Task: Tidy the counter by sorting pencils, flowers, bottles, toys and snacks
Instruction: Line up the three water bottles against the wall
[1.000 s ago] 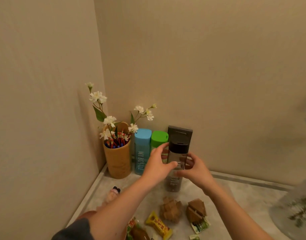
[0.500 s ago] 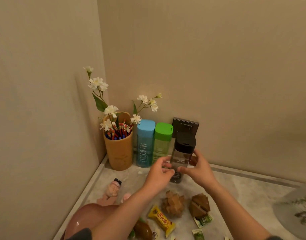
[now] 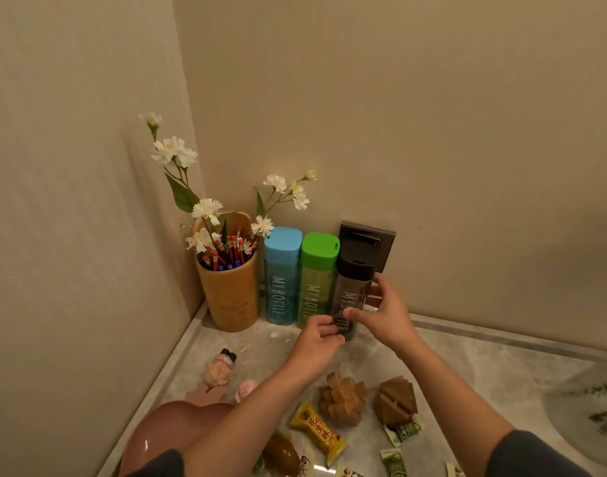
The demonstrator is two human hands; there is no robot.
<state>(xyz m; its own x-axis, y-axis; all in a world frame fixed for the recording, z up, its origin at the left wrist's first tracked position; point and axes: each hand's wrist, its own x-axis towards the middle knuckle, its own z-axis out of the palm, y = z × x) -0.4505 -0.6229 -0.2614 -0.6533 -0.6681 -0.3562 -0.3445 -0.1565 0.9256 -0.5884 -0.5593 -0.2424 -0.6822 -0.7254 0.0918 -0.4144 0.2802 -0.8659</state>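
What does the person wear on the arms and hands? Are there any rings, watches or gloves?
Both forearms are bare. A dark blue-grey sleeve ends near each elbow: the left sleeve and the right sleeve. The left hand and the right hand show no glove, ring or watch.

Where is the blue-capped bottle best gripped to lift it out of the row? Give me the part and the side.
Grip the blue-capped bottle by its cap, from above and the front. It stands upright with the bamboo holder close on its left and the green-capped bottle tight against its right, wall behind, so its flanks are probably hard to reach; the cap stands free.
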